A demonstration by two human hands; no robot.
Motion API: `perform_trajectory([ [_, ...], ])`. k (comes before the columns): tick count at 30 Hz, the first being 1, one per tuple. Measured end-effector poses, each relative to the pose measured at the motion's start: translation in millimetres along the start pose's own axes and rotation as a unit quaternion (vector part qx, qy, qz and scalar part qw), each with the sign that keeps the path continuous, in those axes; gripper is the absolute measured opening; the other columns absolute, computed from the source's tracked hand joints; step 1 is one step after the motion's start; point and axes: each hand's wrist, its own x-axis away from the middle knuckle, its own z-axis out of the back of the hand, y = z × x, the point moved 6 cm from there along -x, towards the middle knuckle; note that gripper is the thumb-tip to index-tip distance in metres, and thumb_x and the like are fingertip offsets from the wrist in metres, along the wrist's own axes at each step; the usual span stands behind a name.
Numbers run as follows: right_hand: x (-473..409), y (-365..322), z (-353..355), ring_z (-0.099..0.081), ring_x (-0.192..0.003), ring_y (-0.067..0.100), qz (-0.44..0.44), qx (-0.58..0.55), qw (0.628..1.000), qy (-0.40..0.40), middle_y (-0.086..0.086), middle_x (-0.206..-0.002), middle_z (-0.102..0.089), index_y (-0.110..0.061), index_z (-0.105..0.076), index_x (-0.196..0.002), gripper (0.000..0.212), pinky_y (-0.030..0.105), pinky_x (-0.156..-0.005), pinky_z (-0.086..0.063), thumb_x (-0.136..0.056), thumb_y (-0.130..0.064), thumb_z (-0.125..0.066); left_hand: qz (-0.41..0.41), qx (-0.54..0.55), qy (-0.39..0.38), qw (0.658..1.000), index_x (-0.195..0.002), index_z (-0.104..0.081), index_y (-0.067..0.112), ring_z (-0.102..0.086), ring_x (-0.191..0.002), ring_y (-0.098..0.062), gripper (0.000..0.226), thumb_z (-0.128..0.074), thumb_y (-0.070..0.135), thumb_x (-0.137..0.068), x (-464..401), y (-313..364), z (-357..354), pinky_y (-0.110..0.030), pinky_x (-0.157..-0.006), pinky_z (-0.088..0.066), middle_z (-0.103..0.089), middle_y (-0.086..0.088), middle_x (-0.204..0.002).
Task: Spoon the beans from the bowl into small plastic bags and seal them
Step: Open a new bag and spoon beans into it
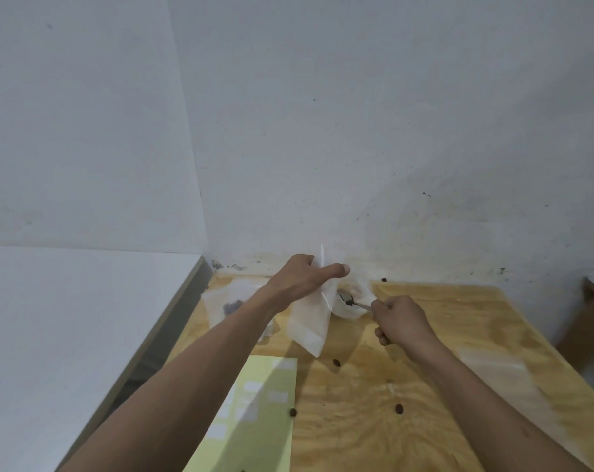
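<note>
Here the plywood table (425,420) filled the lower part of the view, pushed into the corner against the pale wall (357,131), probably so that nothing could roll off the far side. A white surface (50,335) stood along its left edge. On the near part of the table lay a pale yellow sheet (254,420) with light squares on it; what it was for I cannot tell.

At the far left of the table lay a filled plastic bag (229,306) with a dark clump of beans inside, set aside away from the working place, I think because it was already done. Whether it was sealed, the blur did not show.

The left hand (302,281) held an empty-looking small plastic bag (311,321) up by its top edge, with the fingers curled round the plastic and the thumb stretched toward the right. The bag hung down freely, with its mouth kept high and just beside the bowl, I suppose so that the way of the spoon was short.

The white bowl (352,306) stood near the wall, partly hidden by the bag. The right hand (401,321) was closed as a fist round the handle of a metal spoon (357,303), whose tip reached into the bowl, where a few dark beans were seen. This looked like the scooping step.

Some loose beans (399,408) lay scattered on the wood, and one (384,279) near the wall, which suggests that spilling was a real risk.
</note>
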Motion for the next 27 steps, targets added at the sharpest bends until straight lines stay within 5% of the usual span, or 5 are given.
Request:
perform_trajectory([
  [5, 4.7, 5.1, 12.1, -0.072, -0.052, 0.021, -0.004, -0.035, 0.998, 0.059, 0.020, -0.070, -0.070, -0.001, -0.064, -0.073, 0.037, 0.031, -0.056, -0.050, -0.101, -0.025, -0.058, 0.004, -0.026, 0.009, 1.000, -0.085, -0.059, 0.016, -0.052, -0.068, -0.019, 0.068, -0.074, 0.076, -0.057, 0.2, -6.0, 3.3, -0.036, -0.067, -0.038, -0.052, -0.001, -0.078],
  [13, 6.1, 7.7, 13.4, -0.073, -0.060, 0.006, 0.024, -0.161, 0.982, 0.097, -0.001, -0.093, -0.075, -0.014, -0.076, -0.097, 0.021, 0.036, -0.066, -0.059, -0.090, -0.034, -0.074, 0.008, 0.018, 0.019, 1.000, -0.067, -0.036, 0.019, -0.037, -0.051, -0.011, 0.055, -0.075, 0.055, -0.081, 8.6, -4.0, 8.7, -0.026, -0.058, -0.028, -0.033, 0.007, -0.062],
  [19, 0.3, 14.3, 4.6, -0.074, -0.092, 0.018, 0.034, -0.214, 0.974, 0.067, -0.003, -0.095, -0.074, -0.030, -0.072, -0.093, 0.017, 0.040, -0.092, -0.057, -0.082, -0.030, -0.083, 0.021, 0.067, 0.013, 0.997, -0.080, -0.064, 0.008, -0.058, -0.069, -0.017, 0.053, -0.075, 0.060, -0.076, 5.3, -5.8, 7.3, -0.028, -0.068, -0.044, -0.056, -0.001, -0.077],
  [22, -4.7, 17.6, 8.0, -0.076, -0.083, 0.017, 0.045, -0.242, 0.964, 0.099, 0.001, -0.090, -0.076, -0.032, -0.070, -0.080, 0.014, 0.034, -0.085, -0.058, -0.087, -0.024, -0.078, 0.021, 0.082, 0.018, 0.996, -0.097, -0.073, 0.007, -0.061, -0.075, -0.019, 0.058, -0.074, 0.061, -0.075, 5.4, -6.3, 7.6, -0.028, -0.070, -0.046, -0.061, -0.002, -0.084],
  [27, -13.8, 10.5, 17.1, -0.069, -0.051, 0.008, 0.095, -0.100, 0.978, 0.155, 0.002, -0.058, -0.070, -0.008, -0.072, -0.070, 0.038, 0.023, -0.055, -0.054, -0.102, -0.021, -0.057, 0.021, 0.056, 0.019, 0.998, -0.069, -0.050, 0.017, -0.050, -0.056, -0.010, 0.047, -0.074, 0.055, -0.081, 6.8, -5.3, 5.5, -0.026, -0.061, -0.036, -0.046, 0.007, -0.064],
])
